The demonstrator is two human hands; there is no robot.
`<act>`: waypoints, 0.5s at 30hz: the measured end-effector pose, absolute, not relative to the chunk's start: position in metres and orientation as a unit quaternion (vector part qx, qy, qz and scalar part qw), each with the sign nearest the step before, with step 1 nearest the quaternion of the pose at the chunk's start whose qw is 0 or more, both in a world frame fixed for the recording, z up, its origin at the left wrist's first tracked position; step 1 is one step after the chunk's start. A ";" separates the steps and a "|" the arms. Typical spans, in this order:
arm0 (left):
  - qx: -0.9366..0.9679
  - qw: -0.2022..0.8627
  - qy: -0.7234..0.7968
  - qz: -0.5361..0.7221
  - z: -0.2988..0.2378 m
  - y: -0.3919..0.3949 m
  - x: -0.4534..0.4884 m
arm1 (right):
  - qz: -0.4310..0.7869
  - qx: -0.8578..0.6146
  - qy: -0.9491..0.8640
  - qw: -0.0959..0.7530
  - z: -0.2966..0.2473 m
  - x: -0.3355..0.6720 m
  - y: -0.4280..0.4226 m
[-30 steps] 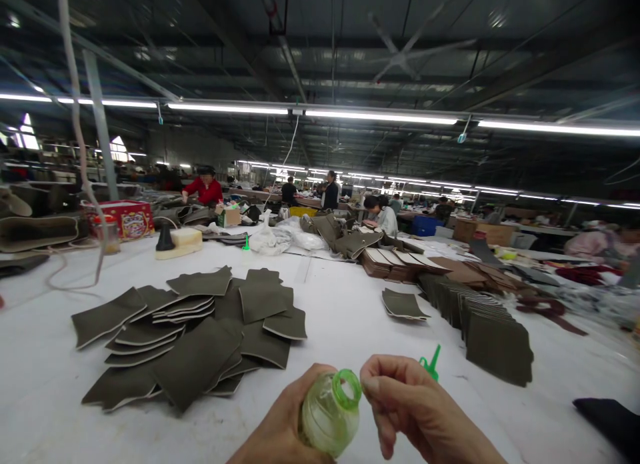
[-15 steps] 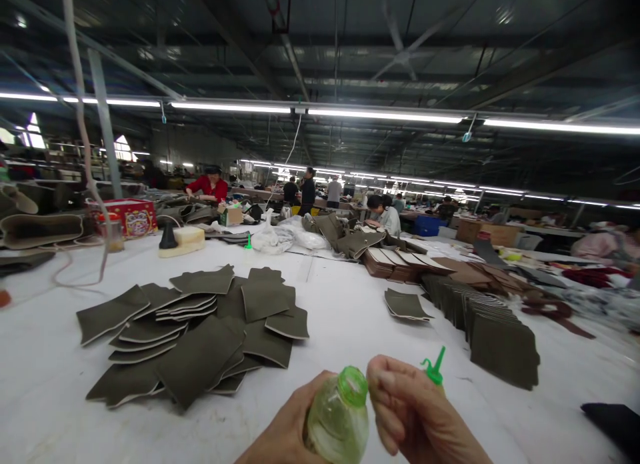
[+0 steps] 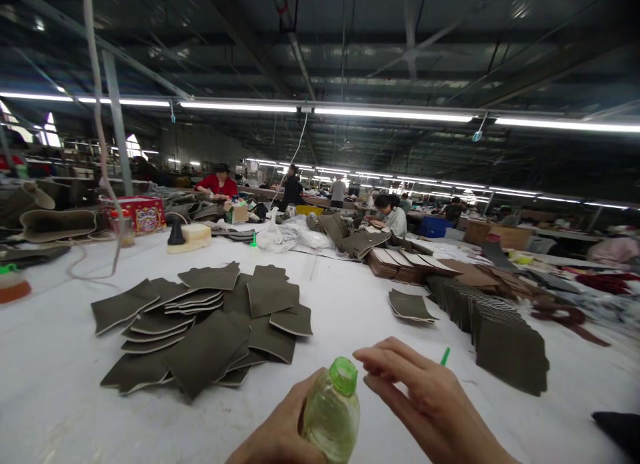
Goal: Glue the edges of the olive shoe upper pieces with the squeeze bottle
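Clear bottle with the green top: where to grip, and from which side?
Wrap the rounded body of the bottle from its left, as the left hand does. It stands nearly upright, the body is widest, and the right hand crowds the green top from the right.

- White worktable (image 3: 350, 297) stretches beyond my right hand (image 3: 425, 404).
- Fluorescent strip lights (image 3: 390, 114) run above it under a dark steel roof (image 3: 450, 37).
- Windows (image 3: 133, 144) glow far left.

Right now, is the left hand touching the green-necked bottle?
Touching. The head view shows the left hand wrapped around the lower part of the bottle, with no gap between them.
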State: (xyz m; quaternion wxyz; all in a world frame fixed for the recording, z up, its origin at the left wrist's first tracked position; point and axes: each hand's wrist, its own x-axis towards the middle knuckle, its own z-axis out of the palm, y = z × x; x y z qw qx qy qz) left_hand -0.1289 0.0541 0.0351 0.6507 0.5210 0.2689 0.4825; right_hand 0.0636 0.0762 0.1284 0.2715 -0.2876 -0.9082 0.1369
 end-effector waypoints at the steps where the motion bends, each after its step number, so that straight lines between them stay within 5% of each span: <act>1: 0.531 0.643 0.272 0.480 0.036 0.054 -0.129 | 0.103 -0.274 -0.921 0.257 0.131 0.063 0.077; 8: 0.555 0.611 0.245 0.509 0.033 0.057 -0.131 | -0.077 -0.187 -0.956 0.214 0.133 0.061 0.084; 15: 0.535 0.631 0.241 0.507 0.027 0.060 -0.133 | -0.106 -0.171 -0.960 0.194 0.122 0.060 0.091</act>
